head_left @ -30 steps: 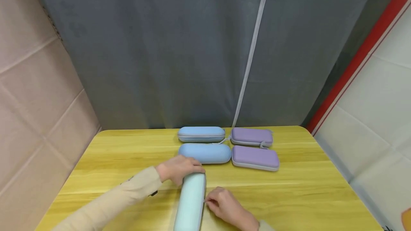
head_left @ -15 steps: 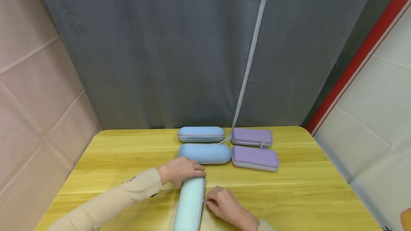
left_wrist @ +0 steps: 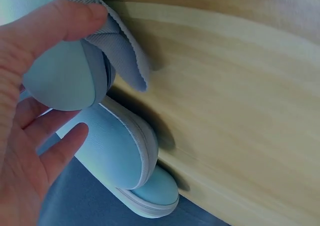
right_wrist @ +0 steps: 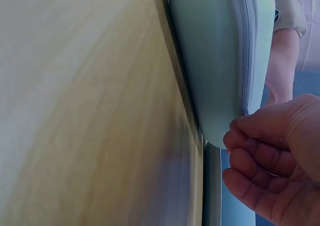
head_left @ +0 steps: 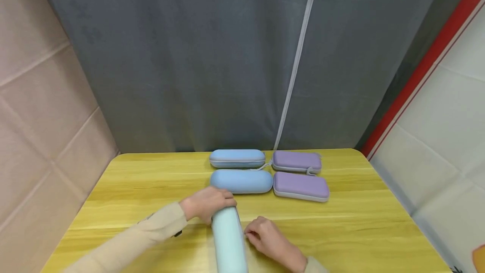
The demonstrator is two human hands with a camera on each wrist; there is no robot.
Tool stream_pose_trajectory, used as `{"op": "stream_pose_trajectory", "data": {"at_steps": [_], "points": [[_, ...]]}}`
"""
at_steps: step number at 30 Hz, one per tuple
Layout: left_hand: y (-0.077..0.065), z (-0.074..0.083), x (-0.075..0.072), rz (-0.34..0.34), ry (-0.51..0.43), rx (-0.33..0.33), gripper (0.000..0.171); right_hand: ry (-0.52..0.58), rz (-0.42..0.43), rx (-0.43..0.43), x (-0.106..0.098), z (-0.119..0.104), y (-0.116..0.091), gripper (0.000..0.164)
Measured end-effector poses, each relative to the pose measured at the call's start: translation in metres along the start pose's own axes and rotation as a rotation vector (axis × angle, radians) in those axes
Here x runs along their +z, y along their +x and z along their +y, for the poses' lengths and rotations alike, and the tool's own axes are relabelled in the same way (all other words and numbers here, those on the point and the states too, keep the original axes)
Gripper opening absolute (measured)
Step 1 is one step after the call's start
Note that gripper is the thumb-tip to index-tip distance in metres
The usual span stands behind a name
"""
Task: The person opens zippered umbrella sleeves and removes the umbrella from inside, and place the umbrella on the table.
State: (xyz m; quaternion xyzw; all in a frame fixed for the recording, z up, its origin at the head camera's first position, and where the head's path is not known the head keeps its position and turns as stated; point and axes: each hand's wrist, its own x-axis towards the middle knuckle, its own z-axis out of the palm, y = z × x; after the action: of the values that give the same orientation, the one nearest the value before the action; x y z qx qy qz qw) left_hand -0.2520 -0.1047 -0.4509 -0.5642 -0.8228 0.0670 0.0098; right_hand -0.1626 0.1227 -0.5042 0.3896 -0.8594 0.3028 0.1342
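Observation:
A long mint-green pencil case (head_left: 229, 239) with a grey zipper (right_wrist: 245, 45) stands on the table before me, running away from the near edge. My left hand (head_left: 208, 203) grips its far end, fingers round the case. In the left wrist view the left thumb lies on a grey fabric strap (left_wrist: 122, 55) at that end. On the case's right side, my right hand (head_left: 267, 239) has its thumb and forefinger pinched together at the zipper pull, which the fingertips mostly cover. The right wrist view shows these fingertips (right_wrist: 236, 126) right at the zipper line.
Behind the mint case lie two blue cases, a nearer one (head_left: 241, 181) and a farther one (head_left: 237, 159). Two purple cases, one in front (head_left: 301, 186) and one behind (head_left: 297, 161), lie to their right. A grey curtain (head_left: 212, 62) hangs past the wooden table's (head_left: 371, 222) far edge.
The mint case has turned, its near end swinging right and its far end shifting slightly left with my left hand. My right hand has moved a little to the right.

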Motion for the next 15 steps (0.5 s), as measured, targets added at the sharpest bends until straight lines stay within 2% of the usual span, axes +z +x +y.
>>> {"op": "stream_pose_trajectory", "data": {"at_steps": [8, 15], "points": [[-0.007, 0.001, 0.004, 0.009, -0.066, -0.084, 0.076, -0.025, -0.003, -0.010, -0.006, 0.002, -0.002, 0.008], [-0.015, -0.001, 0.009, 0.022, -0.192, -0.168, 0.074, -0.009, -0.019, -0.005, -0.010, 0.005, -0.007, 0.009]]}}
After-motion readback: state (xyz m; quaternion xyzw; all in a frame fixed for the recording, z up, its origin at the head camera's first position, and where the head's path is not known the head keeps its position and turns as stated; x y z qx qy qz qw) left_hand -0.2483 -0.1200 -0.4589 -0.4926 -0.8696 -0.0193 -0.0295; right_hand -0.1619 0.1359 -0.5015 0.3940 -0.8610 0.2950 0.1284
